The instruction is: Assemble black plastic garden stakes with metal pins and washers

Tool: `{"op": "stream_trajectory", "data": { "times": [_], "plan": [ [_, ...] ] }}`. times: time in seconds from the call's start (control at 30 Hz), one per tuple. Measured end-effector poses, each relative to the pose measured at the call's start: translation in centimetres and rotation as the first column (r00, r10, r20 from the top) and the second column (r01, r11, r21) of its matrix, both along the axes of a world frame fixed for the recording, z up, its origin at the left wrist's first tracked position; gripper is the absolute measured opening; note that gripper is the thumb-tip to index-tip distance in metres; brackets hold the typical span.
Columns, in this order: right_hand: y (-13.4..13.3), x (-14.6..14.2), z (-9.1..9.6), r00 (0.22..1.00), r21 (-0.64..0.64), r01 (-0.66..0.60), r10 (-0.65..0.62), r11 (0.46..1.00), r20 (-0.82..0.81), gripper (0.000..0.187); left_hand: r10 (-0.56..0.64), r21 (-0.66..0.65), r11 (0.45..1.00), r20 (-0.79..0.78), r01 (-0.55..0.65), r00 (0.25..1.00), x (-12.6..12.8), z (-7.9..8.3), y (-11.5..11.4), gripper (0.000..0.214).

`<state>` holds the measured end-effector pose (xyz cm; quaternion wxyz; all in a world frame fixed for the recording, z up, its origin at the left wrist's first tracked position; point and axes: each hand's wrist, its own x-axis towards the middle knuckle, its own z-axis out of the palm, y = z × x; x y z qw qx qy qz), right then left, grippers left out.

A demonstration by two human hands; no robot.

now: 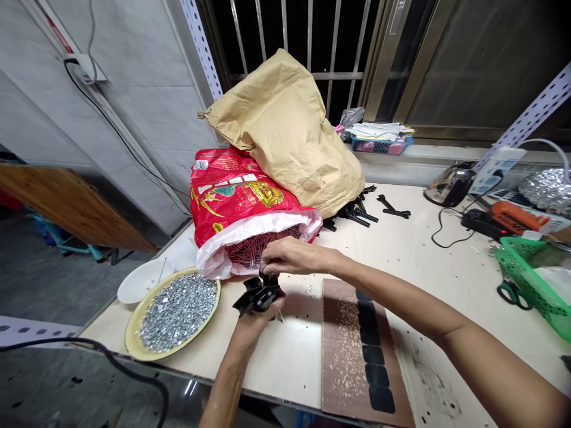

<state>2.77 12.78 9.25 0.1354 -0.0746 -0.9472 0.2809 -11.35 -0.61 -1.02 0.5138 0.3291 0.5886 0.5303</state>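
My left hand (263, 314) is wrapped round a cluster of black plastic parts (256, 295) above the front of the table. A thin metal rod (281, 317) pokes out below its fingers. My right hand (285, 257) is closed in a pinch at the top of the black parts; what lies between its fingertips is hidden. Just behind it, a red sack (241, 199) with a white lining opens toward me. Many long, thin reddish metal pins (245, 252) lie inside. To the left, a yellow dish (134, 342) holds a heap of small shiny metal pieces (178, 312).
A white bowl (134, 284) stands beside the dish. A brown board (339, 392) carries black rounded pads (377, 377) and small pale bits. Behind are a tan paper sack (285, 131) and loose black parts (357, 213). Scissors (513, 295) and a green basket (517, 261) sit right.
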Motion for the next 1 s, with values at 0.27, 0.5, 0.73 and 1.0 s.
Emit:
{"op": "stream_trajectory", "data": {
  "times": [0.27,0.5,0.73,1.0],
  "plan": [
    [4.0,-3.6,-7.8,0.796,0.25,0.495,-0.55,0.832,0.255,0.019,0.069,0.184,0.981,-0.044,-0.059,0.997,-0.2,1.5,-0.7,0.039],
    [3.3,-4.5,-9.7,0.726,0.298,0.559,-0.631,0.773,0.274,0.023,0.044,0.165,0.984,0.133,-0.066,0.99,-0.2,1.9,0.0,0.062],
    [1.3,1.6,-5.9,0.833,0.099,0.55,-0.536,0.829,-0.14,0.023,-0.009,0.112,0.994,0.189,-0.012,0.982,-1.1,1.6,0.2,0.07],
    [-0.5,4.2,1.0,0.919,-0.087,0.216,-0.233,0.973,-0.318,0.016,-0.233,0.054,0.971,0.4,0.231,0.886,-0.9,1.6,0.3,0.058]
  ]
}}
